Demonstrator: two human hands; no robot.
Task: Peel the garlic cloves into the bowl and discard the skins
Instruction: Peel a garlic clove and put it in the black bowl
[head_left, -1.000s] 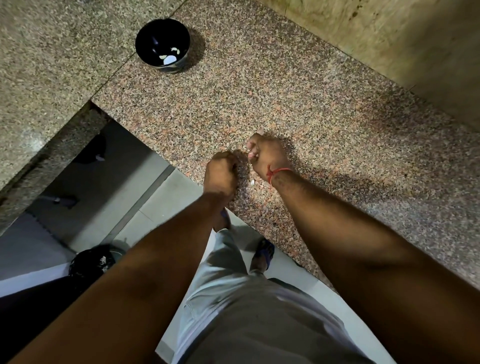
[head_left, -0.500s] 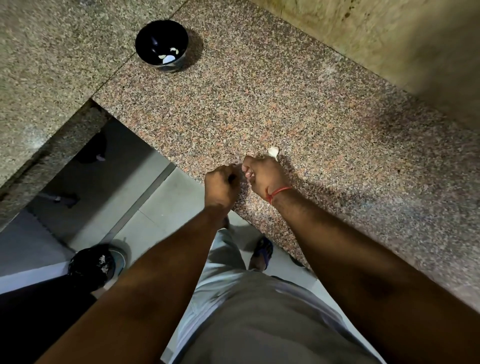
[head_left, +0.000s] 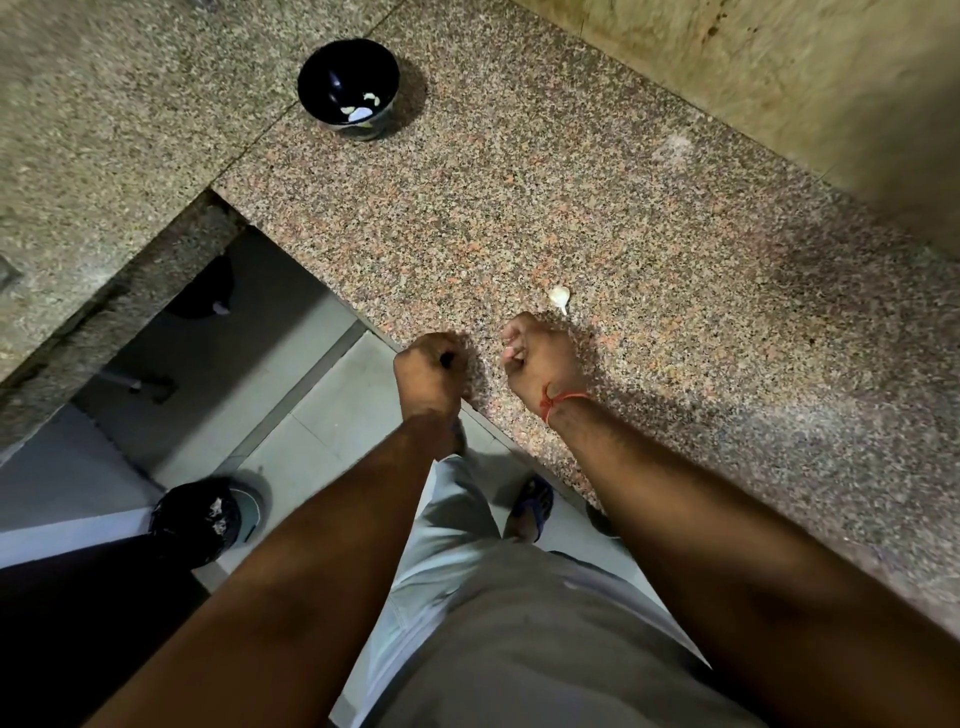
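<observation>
- At the lower left of the frame, a bin (head_left: 200, 519) lined with a black bag stands on the tiled floor (head_left: 291, 415), with pale scraps of skin lying in it.
- At the upper left centre, a black bowl (head_left: 349, 88) sits on the speckled granite tabletop (head_left: 519, 197); a few pale peeled cloves (head_left: 361, 110) lie at its bottom. No brand, label or writing can be read on it or anywhere else.
- Just left of centre, the left hand (head_left: 431, 374) hangs over the tabletop's front edge, its fingers curled into a fist; whether it holds anything cannot be told from this side.
- Just right of it and apart from it, the right hand (head_left: 540, 358) is above the tabletop, fingers curled with something small and pale at the fingertips; what it is cannot be told. An orange thread (head_left: 563, 400) circles its wrist.
- Beyond the right hand, a single pale garlic clove (head_left: 560, 297) lies on the tabletop, near the knuckles, touching neither hand.
- At the bottom centre, grey trousers and a dark sandal (head_left: 535, 506) show above the floor.
</observation>
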